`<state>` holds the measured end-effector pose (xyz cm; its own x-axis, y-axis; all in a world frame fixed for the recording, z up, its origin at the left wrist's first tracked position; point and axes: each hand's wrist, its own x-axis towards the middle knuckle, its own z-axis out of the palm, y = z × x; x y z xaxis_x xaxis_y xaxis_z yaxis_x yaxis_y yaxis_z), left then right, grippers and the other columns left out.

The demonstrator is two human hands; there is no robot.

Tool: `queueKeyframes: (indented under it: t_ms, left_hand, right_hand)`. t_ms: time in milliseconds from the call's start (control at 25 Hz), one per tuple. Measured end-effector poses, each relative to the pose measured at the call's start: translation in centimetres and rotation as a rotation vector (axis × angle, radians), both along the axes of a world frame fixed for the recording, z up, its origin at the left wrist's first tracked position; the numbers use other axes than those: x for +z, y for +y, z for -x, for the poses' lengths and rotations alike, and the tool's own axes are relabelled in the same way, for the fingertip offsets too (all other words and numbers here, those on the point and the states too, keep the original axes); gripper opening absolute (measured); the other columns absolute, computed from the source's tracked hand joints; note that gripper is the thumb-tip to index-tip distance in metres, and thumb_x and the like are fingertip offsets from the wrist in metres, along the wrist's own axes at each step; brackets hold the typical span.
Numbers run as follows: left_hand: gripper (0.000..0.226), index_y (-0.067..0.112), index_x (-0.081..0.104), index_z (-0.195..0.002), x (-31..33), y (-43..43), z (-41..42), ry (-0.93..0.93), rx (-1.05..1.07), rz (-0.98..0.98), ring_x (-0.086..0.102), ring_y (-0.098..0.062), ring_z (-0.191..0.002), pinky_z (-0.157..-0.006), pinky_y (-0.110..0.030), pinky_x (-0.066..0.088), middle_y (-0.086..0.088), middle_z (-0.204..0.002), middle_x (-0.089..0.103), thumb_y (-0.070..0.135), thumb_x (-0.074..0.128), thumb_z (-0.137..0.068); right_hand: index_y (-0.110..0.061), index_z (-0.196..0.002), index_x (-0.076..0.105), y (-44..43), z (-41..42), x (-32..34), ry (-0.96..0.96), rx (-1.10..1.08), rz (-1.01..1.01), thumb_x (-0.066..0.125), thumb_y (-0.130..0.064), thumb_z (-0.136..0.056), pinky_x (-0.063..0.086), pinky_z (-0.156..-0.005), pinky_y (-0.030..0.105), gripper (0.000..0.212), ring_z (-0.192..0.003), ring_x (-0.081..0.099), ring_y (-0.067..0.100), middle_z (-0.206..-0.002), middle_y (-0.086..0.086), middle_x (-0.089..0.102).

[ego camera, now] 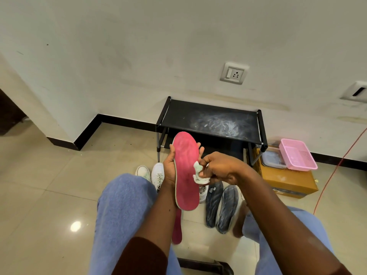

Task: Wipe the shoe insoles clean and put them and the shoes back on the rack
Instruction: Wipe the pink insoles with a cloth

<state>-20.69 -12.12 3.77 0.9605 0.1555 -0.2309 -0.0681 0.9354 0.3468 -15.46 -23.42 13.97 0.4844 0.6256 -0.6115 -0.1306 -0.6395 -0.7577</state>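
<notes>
Bright even indoor light, round glare spot on glossy floor tiles (59, 185), soft shadow under the rack (198, 114), wide-angle bending at edges, focus sharp

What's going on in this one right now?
A seated person's left hand holds a red foam insole upright, while the right hand presses a crumpled white cloth against its edge. A second red insole, two dark grey insoles and white lace-up sneakers lie on the tiled floor in front of the black two-shelf rack.
</notes>
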Motion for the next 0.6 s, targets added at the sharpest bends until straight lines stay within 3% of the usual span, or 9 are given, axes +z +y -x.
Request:
queueKeyframes:
  t_ms: [120,200,280,320,440,520,600]
  left_hand:
    - [0.069,-0.002,0.063,-0.116,0.5,-0.4,0.1,0.084,0.005,0.008,0.066,-0.03,-0.096,-0.084,-0.041,0.056,-0.018,-0.109,0.066,0.058,0.039,-0.09]
    - [0.07,0.0,0.062,-0.113,1.2,-0.9,0.3,0.096,0.013,-0.003,0.069,-0.03,-0.084,-0.07,-0.038,0.059,-0.018,-0.099,0.069,0.058,0.028,-0.093]
    - [0.069,0.004,0.063,-0.113,1.7,-1.3,0.3,0.081,0.001,-0.006,0.07,-0.028,-0.081,-0.066,-0.037,0.059,-0.016,-0.098,0.07,0.059,0.028,-0.091]
    - [0.069,0.004,0.068,-0.106,1.8,-1.4,0.3,0.091,0.004,0.0,0.071,-0.028,-0.079,-0.064,-0.038,0.059,-0.015,-0.095,0.071,0.059,0.028,-0.091]
    - [0.073,0.006,0.075,-0.088,1.5,-1.6,0.0,0.118,0.018,0.009,0.072,-0.024,-0.073,-0.062,-0.033,0.059,-0.012,-0.084,0.073,0.057,0.024,-0.095]
    - [0.067,0.006,0.076,-0.073,1.6,-1.8,0.2,0.087,0.056,0.006,0.071,-0.02,-0.064,-0.058,-0.027,0.058,-0.009,-0.07,0.072,0.049,0.031,-0.096]
    - [0.043,0.004,0.074,-0.063,1.7,-1.7,0.4,0.095,0.123,-0.031,0.069,-0.019,-0.056,-0.052,-0.024,0.056,-0.009,-0.059,0.069,0.039,0.057,-0.082]
  right_hand:
    - [-0.008,-0.09,0.051,0.2,-0.6,1.5,-0.044,-0.095,-0.103,0.046,0.018,-0.084,0.059,-0.06,0.037,0.026,-0.081,0.062,0.026,-0.096,0.014,0.055]
    - [-0.014,-0.1,0.055,0.8,-1.1,1.2,-0.154,-0.16,-0.185,0.047,0.018,-0.082,0.059,-0.066,0.044,0.037,-0.089,0.062,0.032,-0.103,0.014,0.054]
    - [-0.018,-0.09,0.064,1.9,-1.4,-0.2,-0.377,-0.225,-0.197,0.054,0.01,-0.08,0.056,-0.078,0.046,0.031,-0.095,0.062,0.029,-0.098,0.007,0.061]
    - [-0.018,-0.086,0.066,2.4,-1.4,-0.8,-0.495,-0.263,-0.192,0.058,0.004,-0.081,0.054,-0.079,0.039,0.024,-0.094,0.063,0.023,-0.095,0.003,0.064]
    - [-0.016,-0.093,0.069,3.4,-0.3,-1.8,-0.838,-0.285,-0.176,0.061,-0.007,-0.084,0.041,-0.067,0.017,0.015,-0.083,0.059,0.011,-0.086,-0.004,0.064]
    - [-0.011,-0.094,0.068,3.8,0.5,-2.2,-0.975,-0.136,-0.11,0.055,-0.007,-0.087,0.032,-0.055,0.018,0.015,-0.075,0.058,0.017,-0.08,0.001,0.063]
    - [-0.007,-0.097,0.068,4.2,1.1,-2.7,-1.019,0.081,-0.009,0.05,-0.005,-0.089,0.032,-0.057,0.024,0.02,-0.08,0.06,0.024,-0.087,0.009,0.066]
